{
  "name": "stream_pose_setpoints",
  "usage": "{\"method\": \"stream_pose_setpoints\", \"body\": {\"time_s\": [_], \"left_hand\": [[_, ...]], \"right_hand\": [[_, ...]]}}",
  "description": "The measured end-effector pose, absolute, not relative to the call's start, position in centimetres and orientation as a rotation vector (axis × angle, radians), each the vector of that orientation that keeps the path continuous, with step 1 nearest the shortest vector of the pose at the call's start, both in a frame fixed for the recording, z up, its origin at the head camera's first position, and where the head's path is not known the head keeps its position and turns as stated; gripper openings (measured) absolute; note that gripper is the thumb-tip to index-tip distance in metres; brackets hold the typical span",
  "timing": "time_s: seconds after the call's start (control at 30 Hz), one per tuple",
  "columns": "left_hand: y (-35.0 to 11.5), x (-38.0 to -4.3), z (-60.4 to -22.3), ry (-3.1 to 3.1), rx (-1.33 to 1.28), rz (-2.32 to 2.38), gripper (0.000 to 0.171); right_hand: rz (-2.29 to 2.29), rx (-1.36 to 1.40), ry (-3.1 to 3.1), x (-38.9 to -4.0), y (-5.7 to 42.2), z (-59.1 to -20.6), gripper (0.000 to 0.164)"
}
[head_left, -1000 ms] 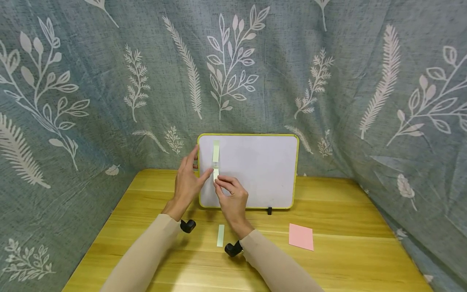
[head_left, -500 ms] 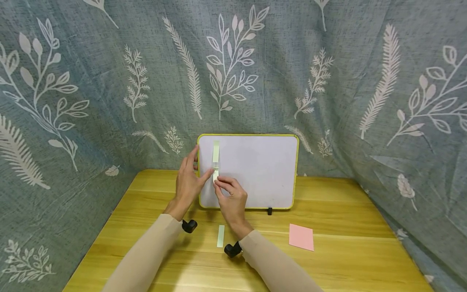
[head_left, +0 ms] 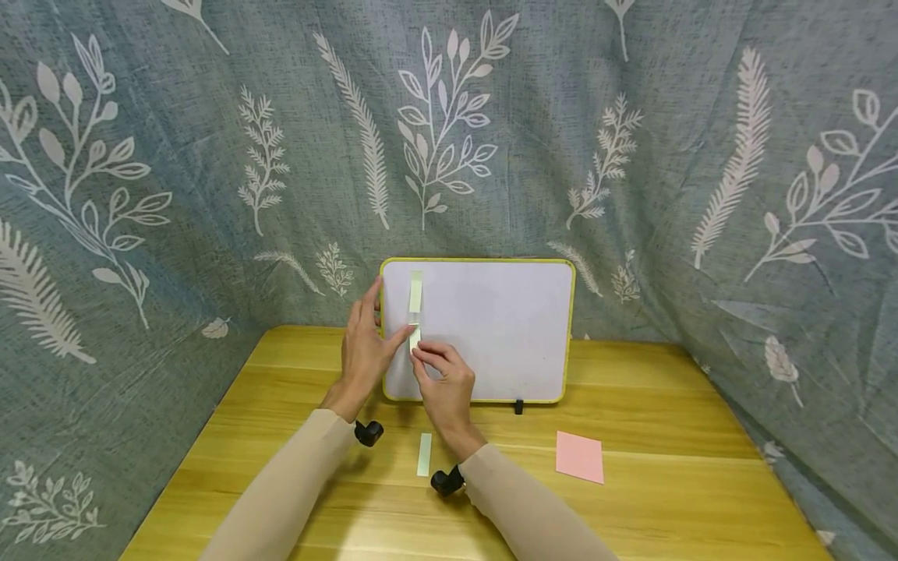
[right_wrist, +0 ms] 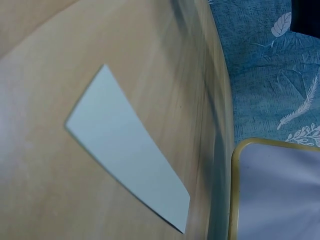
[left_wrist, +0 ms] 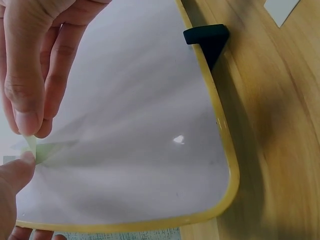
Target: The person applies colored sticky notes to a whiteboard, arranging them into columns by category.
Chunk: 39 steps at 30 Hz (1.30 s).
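A whiteboard (head_left: pixel 498 327) with a yellow frame stands upright on the table. A pale green sticky strip (head_left: pixel 416 292) is on its upper left part. Below it is a second green sticky strip (head_left: pixel 415 340), whose lower end my right hand (head_left: pixel 447 382) pinches between thumb and fingertips. My left hand (head_left: pixel 363 354) grips the board's left edge, fingers behind the frame, and its thumb (left_wrist: pixel 19 171) presses the strip's upper end against the board. In the left wrist view the strip (left_wrist: pixel 31 142) bends away from the surface between both hands.
On the table lie a pale green strip pad (head_left: pixel 424 454), close up in the right wrist view, and a pink square note (head_left: pixel 579 457) farther right. A black foot (head_left: pixel 519 406) holds the board's lower edge. A leaf-patterned curtain (head_left: pixel 491 156) hangs behind.
My left thumb has slid slightly right over the strip's upper end. My right hand has come down a touch with its pinch kept. The things on the table have not moved.
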<state>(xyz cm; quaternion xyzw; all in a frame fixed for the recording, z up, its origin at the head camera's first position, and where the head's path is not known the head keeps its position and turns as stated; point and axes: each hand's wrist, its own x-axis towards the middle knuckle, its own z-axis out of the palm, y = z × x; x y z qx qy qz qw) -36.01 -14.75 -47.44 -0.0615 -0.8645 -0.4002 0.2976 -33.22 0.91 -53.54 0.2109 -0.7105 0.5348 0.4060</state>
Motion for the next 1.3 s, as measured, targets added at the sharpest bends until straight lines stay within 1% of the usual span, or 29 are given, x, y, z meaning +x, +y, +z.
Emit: {"method": "stream_pose_setpoints", "body": {"time_s": [0.4, 0.83, 1.1, 1.3], "left_hand": [[-14.6, -36.4, -47.8, -2.272, -0.143, -1.059, 0.109], [-14.1, -36.5, -47.7, -2.274, -0.106, -1.04, 0.11], [-13.9, -36.8, -47.5, -2.275, -0.096, -1.005, 0.124], [-13.9, -37.1, -47.5, -2.283, -0.098, -0.979, 0.129]], "right_hand": [[1.329, 0.559, -1.779, -33.5, 0.8, -54.1, 0.01], [1.308, 0.573, -1.804, -33.2, 0.9, -53.7, 0.011], [1.311, 0.569, -1.822, -33.3, 1.0, -53.8, 0.013], [1.309, 0.584, -1.841, -33.3, 1.1, -53.6, 0.013]]}}
